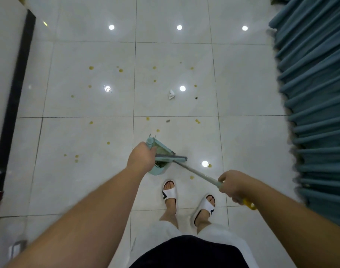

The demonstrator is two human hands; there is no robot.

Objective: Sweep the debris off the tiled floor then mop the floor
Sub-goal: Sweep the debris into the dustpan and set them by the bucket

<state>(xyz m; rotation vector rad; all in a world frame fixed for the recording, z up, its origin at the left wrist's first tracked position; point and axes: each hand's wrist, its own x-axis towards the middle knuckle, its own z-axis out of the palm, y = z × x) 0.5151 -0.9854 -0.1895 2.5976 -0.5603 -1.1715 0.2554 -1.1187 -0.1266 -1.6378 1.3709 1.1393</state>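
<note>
My left hand (141, 158) grips the upright handle of a pale green dustpan (161, 151) that stands on the white tiled floor (78, 132) just ahead of my feet. My right hand (232, 185) is closed around the grey broom handle (196, 174), which has a yellow end behind my fist. The broom head (172, 159) lies across the dustpan's mouth. Several small yellow-brown bits (91, 67) are scattered over the tiles ahead, along with a crumpled white scrap of paper (171, 94) and two small dark bits.
Teal pleated curtains (316, 105) hang along the right side. A pale wall or cabinet with a black edge strip (16, 89) runs along the left. My feet in white slides (170, 194) stand right behind the dustpan. Ceiling lights reflect in the glossy tiles.
</note>
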